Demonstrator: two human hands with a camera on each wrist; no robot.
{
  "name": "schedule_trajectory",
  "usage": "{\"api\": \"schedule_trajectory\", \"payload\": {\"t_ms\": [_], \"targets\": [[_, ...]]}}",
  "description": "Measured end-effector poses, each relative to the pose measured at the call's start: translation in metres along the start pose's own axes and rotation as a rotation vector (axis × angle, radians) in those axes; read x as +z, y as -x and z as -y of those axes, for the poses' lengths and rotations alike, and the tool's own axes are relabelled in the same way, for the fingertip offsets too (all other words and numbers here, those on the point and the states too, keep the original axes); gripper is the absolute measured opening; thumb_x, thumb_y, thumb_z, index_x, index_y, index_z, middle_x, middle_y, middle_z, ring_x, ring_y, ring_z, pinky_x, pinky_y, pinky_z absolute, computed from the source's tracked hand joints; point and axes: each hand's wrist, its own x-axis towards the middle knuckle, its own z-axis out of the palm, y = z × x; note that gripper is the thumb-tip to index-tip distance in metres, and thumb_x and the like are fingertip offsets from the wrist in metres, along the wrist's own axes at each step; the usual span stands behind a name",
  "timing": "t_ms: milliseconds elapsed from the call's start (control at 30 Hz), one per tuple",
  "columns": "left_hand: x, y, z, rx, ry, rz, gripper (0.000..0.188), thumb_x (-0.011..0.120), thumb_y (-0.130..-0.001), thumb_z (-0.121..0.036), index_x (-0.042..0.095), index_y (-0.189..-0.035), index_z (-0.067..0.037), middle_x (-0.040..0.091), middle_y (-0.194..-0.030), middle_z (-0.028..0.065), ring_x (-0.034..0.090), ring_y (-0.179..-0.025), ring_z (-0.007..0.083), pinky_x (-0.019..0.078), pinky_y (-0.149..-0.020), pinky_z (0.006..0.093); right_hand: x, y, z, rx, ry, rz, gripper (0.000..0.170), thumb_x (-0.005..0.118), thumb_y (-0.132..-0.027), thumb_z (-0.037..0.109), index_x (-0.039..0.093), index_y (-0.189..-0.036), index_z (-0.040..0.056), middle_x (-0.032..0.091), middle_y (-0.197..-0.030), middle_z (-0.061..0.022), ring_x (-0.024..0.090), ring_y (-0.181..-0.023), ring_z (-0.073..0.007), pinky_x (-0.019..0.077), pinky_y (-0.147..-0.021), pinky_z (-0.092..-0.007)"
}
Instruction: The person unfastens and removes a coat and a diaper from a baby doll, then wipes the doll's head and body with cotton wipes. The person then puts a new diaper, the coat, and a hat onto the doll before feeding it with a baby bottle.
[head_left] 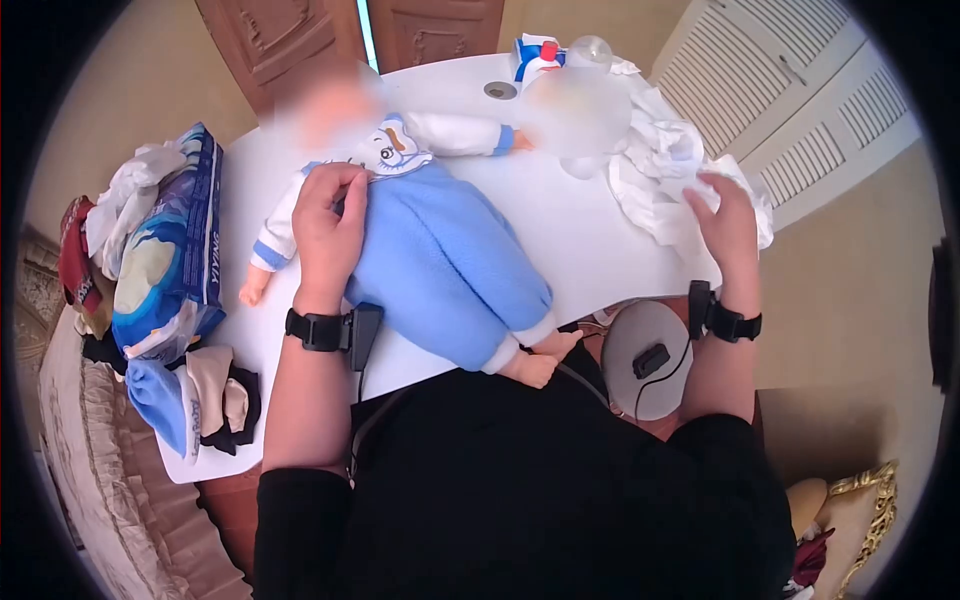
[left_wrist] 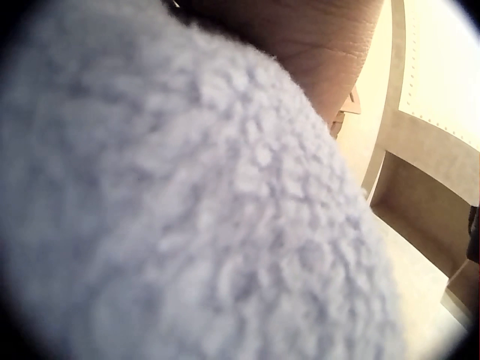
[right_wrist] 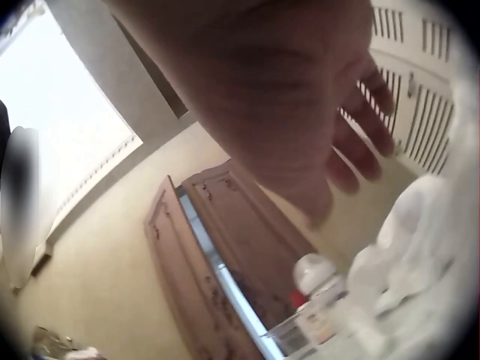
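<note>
The doll [head_left: 430, 250] lies on its back on the white table [head_left: 580, 240], and the left hand [head_left: 330, 225] is the near one. That hand is right at the doll's side, by the place where the white top [head_left: 440, 130] meets the blue pants [head_left: 450, 270]. Its fingers are bent in, but I cannot tell if they pinch the cloth or just rest on it. In the left wrist view, fuzzy cloth fills most of what you see, so the wrist is very close to it.

The doll is long on a slant. From the left hand, its head [head_left: 335, 110] is up and away, and its feet [head_left: 545, 360] are down and to the right, close to the person. Most of the blue pants are to the right of this hand. One doll arm [head_left: 280, 225] is just to its left.

The right hand [head_left: 728, 225] is well apart from the doll, which is over to its left with bare table in between. Its fingers are loose and spread a bit, and it holds nothing. The crumpled white stuff [head_left: 650, 180] is much nearer to this hand than the doll is
</note>
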Motion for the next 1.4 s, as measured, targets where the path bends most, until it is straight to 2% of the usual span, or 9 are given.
{"api": "schedule_trajectory", "payload": {"t_ms": [67, 200, 467, 533, 667, 867, 967, 1267, 1400], "targets": [[0.0, 0.0, 0.0, 0.005, 0.005, 0.006, 0.005, 0.064, -0.087, -0.005, 0.064, -0.088, 0.0, 0.065, -0.09, 0.0092, 0.062, -0.083, 0.0209, 0.0499, -0.077, 0.0281, -0.004, 0.011, -0.017, 0.104, 0.056, 0.437, 0.04, 0.075, -0.078, 0.025, 0.064, -0.112, 0.0049, 0.064, -0.113, -0.0163, 0.059, -0.108, -0.0339, 0.0465, -0.093, -0.0401], [0.0, 0.0, 0.001, -0.011, 0.014, 0.012, 0.004, 0.063, -0.088, -0.004, 0.065, -0.088, -0.001, 0.064, -0.091, 0.0086, 0.062, -0.084, 0.0197, 0.0496, -0.077, 0.0274, 0.029, 0.038, -0.024, -0.142, 0.202, 0.436, 0.049, 0.077, -0.072, 0.025, 0.062, -0.116, 0.0081, 0.065, -0.11, -0.0143, 0.06, -0.102, -0.0342, 0.0486, -0.087, -0.0416], [0.0, 0.0, 0.0, -0.007, 0.012, 0.024, 0.003, 0.063, -0.088, -0.004, 0.064, -0.089, -0.001, 0.064, -0.091, 0.0086, 0.062, -0.083, 0.0193, 0.0497, -0.076, 0.027, 0.027, 0.006, -0.012, 0.028, 0.085, 0.507, 0.035, 0.074, -0.077, 0.029, 0.069, -0.104, 0.0069, 0.065, -0.106, -0.0136, 0.061, -0.1, -0.0327, 0.049, -0.085, -0.041], [0.001, 0.0, -0.001, -0.014, 0.02, 0.018, 0.003, 0.063, -0.088, -0.004, 0.064, -0.089, -0.001, 0.064, -0.091, 0.0087, 0.062, -0.083, 0.0193, 0.0498, -0.076, 0.0269, 0.029, -0.028, -0.013, 0.033, 0.07, 0.285, 0.04, 0.075, -0.078, 0.032, 0.067, -0.109, 0.0072, 0.064, -0.109, -0.0133, 0.06, -0.103, -0.0322, 0.0489, -0.087, -0.0406], [0.0, 0.0, 0.0, 0.01, 0.004, 0.017, 0.003, 0.064, -0.088, -0.003, 0.063, -0.088, 0.0, 0.064, -0.092, 0.009, 0.062, -0.083, 0.0193, 0.0501, -0.076, 0.0268, 0.054, -0.084, -0.027, -0.099, 0.258, 0.118, 0.049, 0.075, -0.078, 0.039, 0.065, -0.114, 0.0074, 0.063, -0.116, -0.0135, 0.059, -0.108, -0.0308, 0.0488, -0.089, -0.0409], [-0.002, -0.001, -0.001, -0.007, 0.023, 0.022, 0.004, 0.064, -0.088, -0.003, 0.064, -0.089, 0.0, 0.064, -0.092, 0.0089, 0.062, -0.083, 0.0192, 0.0503, -0.076, 0.0272, 0.096, -0.116, -0.051, 0.07, 0.566, 0.558, 0.038, 0.055, -0.089, 0.036, 0.064, -0.117, 0.0131, 0.061, -0.121, -0.0139, 0.057, -0.114, -0.0303, 0.0483, -0.092, -0.0439], [-0.003, -0.001, 0.002, -0.043, 0.032, 0.031, 0.005, 0.063, -0.089, -0.004, 0.065, -0.09, 0.0, 0.064, -0.09, 0.0082, 0.061, -0.082, 0.0181, 0.0489, -0.076, 0.0254, 0.09, -0.129, -0.069, 0.105, 0.529, 0.522, 0.033, 0.047, -0.09, 0.03, 0.065, -0.115, 0.0146, 0.065, -0.113, -0.0164, 0.06, -0.11, -0.033, 0.0486, -0.091, -0.0456], [-0.006, -0.019, 0.024, -0.436, 0.359, 0.077, 0.018, 0.054, -0.098, -0.015, 0.066, -0.096, -0.001, 0.067, -0.094, 0.0027, 0.058, -0.084, 0.008, 0.0451, -0.079, 0.0217, 0.035, -0.149, -0.103, 0.306, -0.083, -0.294, 0.037, 0.052, -0.089, 0.032, 0.063, -0.106, 0.0007, 0.066, -0.098, -0.024, 0.062, -0.098, -0.041, 0.0484, -0.084, -0.0453], [-0.013, -0.032, 0.013, -0.496, 0.349, 0.122, 0.02, 0.054, -0.098, -0.018, 0.066, -0.096, -0.002, 0.068, -0.095, 0.0031, 0.058, -0.082, 0.0081, 0.0454, -0.076, 0.0206, 0.0, -0.154, -0.093, 0.387, -0.026, -0.474, 0.037, 0.053, -0.09, 0.031, 0.063, -0.103, -0.0027, 0.067, -0.094, -0.0225, 0.064, -0.093, -0.0379, 0.0487, -0.082, -0.0423]]}}
